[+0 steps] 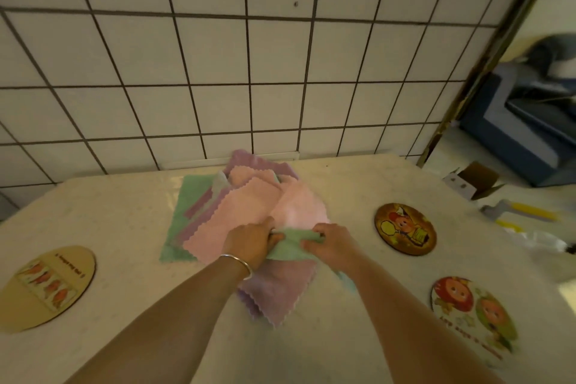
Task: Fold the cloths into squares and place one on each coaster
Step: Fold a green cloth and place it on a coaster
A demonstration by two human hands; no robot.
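Observation:
A loose pile of pink, purple and green cloths [249, 203] lies mid-counter near the tiled wall. My left hand [252, 241] and my right hand [333, 243] both pinch a green cloth [290, 246] stretched between them at the pile's near edge, above a purple cloth [277, 290]. Three round coasters lie bare on the counter: a tan one [46, 288] at the left, a dark brown one [405, 229] at the right, and a pale one with fruit faces [473, 318] at the near right.
The white tiled wall [218, 72] rises right behind the pile. At the far right counter edge sit an open cardboard box [473, 181], a grey and yellow tool [517, 212] and crumpled clear plastic [542, 241]. A blue appliance [530, 134] stands beyond the counter.

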